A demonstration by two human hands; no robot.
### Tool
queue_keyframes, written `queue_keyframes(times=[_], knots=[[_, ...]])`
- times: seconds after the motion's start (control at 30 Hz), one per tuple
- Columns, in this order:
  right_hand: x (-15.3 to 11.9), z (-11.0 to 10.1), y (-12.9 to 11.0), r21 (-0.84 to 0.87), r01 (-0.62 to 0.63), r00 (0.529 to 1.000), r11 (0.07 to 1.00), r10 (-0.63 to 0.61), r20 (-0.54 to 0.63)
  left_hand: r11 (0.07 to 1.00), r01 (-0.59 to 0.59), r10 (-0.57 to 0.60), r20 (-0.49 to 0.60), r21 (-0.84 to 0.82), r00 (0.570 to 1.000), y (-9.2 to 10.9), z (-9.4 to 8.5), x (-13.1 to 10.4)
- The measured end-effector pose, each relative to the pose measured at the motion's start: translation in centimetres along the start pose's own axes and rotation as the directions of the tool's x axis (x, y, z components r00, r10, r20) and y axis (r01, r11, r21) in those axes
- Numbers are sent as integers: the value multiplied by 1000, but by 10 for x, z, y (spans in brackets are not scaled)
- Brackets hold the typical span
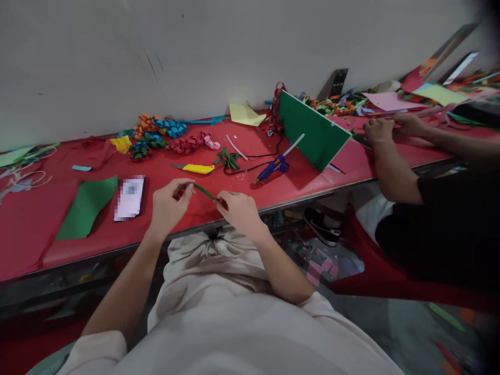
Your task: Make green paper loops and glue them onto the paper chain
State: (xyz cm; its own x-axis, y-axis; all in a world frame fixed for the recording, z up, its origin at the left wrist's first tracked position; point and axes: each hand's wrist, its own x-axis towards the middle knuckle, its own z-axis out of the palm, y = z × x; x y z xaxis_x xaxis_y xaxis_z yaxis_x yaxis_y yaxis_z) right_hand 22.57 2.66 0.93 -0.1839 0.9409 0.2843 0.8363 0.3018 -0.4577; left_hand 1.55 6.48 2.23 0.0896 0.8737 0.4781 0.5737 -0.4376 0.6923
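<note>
A narrow green paper strip (203, 191) is stretched between my two hands, above the front edge of the red table (156, 166). My left hand (171, 204) pinches its left end, and my right hand (239, 211) pinches the other end. Just beyond them lie a yellow cutter (198, 169) and a small bunch of curled green paper (229, 159). To the right, a blue glue gun (272, 169) with a white stick in it rests on the table, its nozzle toward me.
A green board (312, 130) stands at the right. A phone (130, 198) and green paper (88, 205) lie at the left. Curled paper chains (156, 130) line the back. A co-worker's hands (380, 130) work at the far right, near a red chair (359, 260).
</note>
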Motion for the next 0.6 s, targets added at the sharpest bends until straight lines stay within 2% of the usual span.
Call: queue_keyframes(times=[0.17,0.3,0.4,0.47,0.6], knots=[[13,-30,10,-226,-55,998,973,51,-22,998,-25,30,-94,51,995,5,-10,28],[59,-50,26,-404,-42,999,914,50,7,999,38,-37,-89,10,995,-9,-18,25],[105,-44,34,-436,-75,986,897,131,100,996,78,-78,-4,-42,997,-21,-17,17],[131,-33,35,-440,-110,977,891,178,118,995,88,-86,42,-39,995,-26,-14,12],[159,-14,33,-453,-177,952,874,269,147,994,64,-68,41,85,997,-31,-11,1]])
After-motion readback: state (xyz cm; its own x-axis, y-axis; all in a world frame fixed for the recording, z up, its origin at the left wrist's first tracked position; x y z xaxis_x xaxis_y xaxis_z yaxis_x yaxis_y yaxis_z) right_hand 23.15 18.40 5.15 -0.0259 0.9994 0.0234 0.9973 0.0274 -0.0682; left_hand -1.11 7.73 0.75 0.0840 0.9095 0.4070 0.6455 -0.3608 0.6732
